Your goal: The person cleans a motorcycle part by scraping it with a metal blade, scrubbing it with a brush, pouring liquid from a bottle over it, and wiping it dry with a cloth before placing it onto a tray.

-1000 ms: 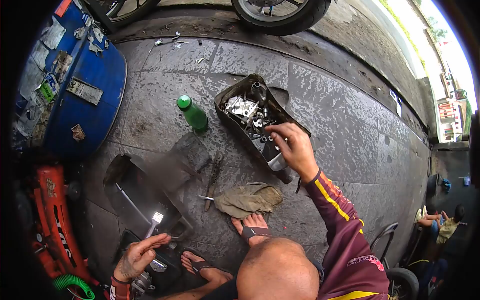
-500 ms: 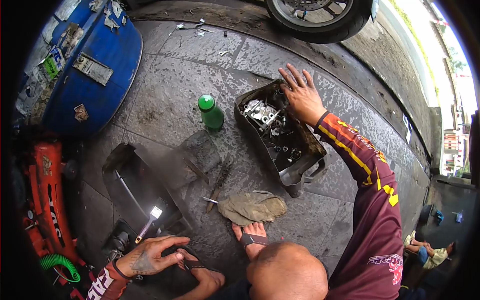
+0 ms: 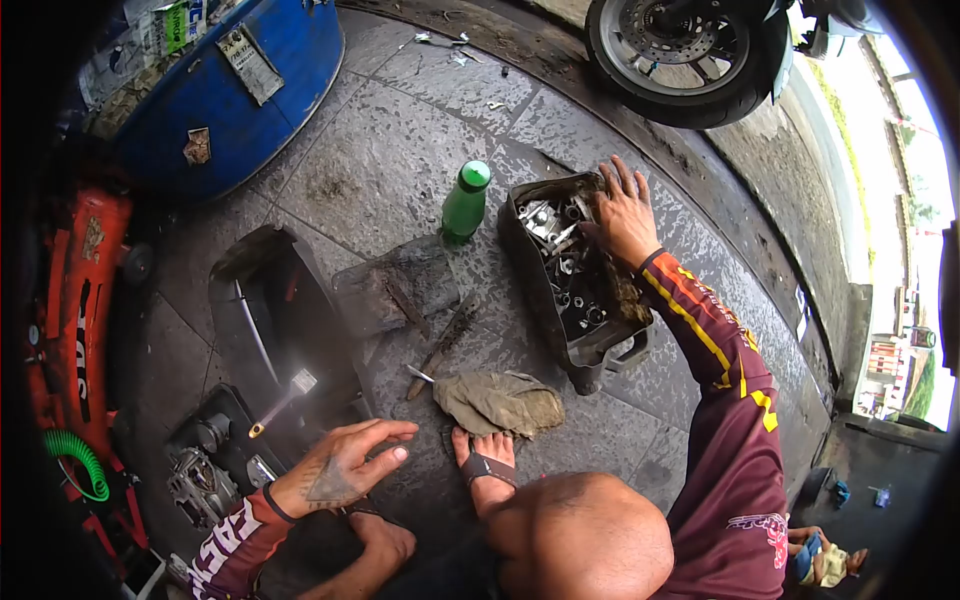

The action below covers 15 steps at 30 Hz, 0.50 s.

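My right hand rests on the far right rim of a dark bin of metal parts, fingers spread and nothing seen gripped. Over the floor near my bent knee, my left hand is held with thumb and fingers apart, empty. Beyond it a brush with pale bristles lies by a black tray that holds a long metal rod. A brown rag lies in front of my foot, beside a worn flat tool.
A green bottle stands left of the bin. A blue drum and a red floor jack are at the left, with an engine part nearby. A motorcycle wheel is at the top. A person sits far right.
The view has shifted. My right hand has moved from above the middle of the bin to its far right rim. The left hand stays low, still open.
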{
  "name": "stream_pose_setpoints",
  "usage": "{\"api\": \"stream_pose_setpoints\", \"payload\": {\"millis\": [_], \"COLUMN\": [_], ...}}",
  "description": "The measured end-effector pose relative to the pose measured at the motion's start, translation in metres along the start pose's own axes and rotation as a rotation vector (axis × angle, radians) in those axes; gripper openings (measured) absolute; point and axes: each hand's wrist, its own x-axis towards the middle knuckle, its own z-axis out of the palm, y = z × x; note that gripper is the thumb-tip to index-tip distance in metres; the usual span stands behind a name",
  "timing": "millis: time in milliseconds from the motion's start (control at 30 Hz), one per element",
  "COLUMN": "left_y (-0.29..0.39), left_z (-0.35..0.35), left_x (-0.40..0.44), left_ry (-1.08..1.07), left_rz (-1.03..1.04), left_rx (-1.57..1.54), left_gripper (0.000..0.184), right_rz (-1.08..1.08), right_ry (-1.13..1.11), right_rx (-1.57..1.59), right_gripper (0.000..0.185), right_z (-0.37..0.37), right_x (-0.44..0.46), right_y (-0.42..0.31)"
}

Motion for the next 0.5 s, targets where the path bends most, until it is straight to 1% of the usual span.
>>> {"api": "stream_pose_setpoints", "payload": {"millis": [33,67,100,167,200,233,300,333,367,433,500], "left_y": [0.002,0.003,0.002,0.003,0.010,0.010,0.000,-0.007,-0.008,-0.001,0.013], "left_z": [0.002,0.004,0.007,0.011,0.012,0.016,0.026,0.035,0.040,0.047,0.054], "left_x": [0.002,0.005,0.009,0.017,0.019,0.023,0.037,0.046,0.052,0.069,0.084], "left_ry": [0.036,0.056,0.061,0.089,0.093,0.100,0.120,0.133,0.135,0.117,0.071], "left_rz": [0.048,0.073,0.078,0.141,0.108,0.112,0.131,0.197,0.194,0.148,0.107], "left_rx": [0.012,-0.021,-0.026,-0.143,-0.170,-0.175,-0.411,-0.471,-0.475,-0.675,-0.869], "left_gripper": [0.038,0.037,0.037,0.037,0.034,0.034,0.035,0.037,0.037,0.039,0.044], "right_rz": [0.045,-0.001,-0.007,0.052,0.070,0.062,0.065,0.046,0.045,0.087,0.185], "right_ry": [-0.103,-0.018,-0.016,0.165,0.197,0.200,0.285,0.345,0.384,0.327,0.237], "right_rx": [-0.019,-0.033,-0.039,0.121,0.125,0.121,0.235,0.257,0.333,0.536,0.796], "right_gripper": [0.040,0.036,0.036,0.035,0.030,0.030,0.024,0.021,0.021,0.020,0.020], "right_z": [-0.003,0.003,0.008,0.005,0.001,-0.003,-0.014,-0.026,-0.037,-0.046,-0.060], "right_x": [-0.001,-0.002,-0.006,-0.012,-0.017,-0.024,-0.041,-0.050,-0.057,-0.073,-0.092], "right_y": [0.000,0.004,0.010,0.014,0.015,0.016,0.015,0.008,0.004,0.001,-0.014]}}
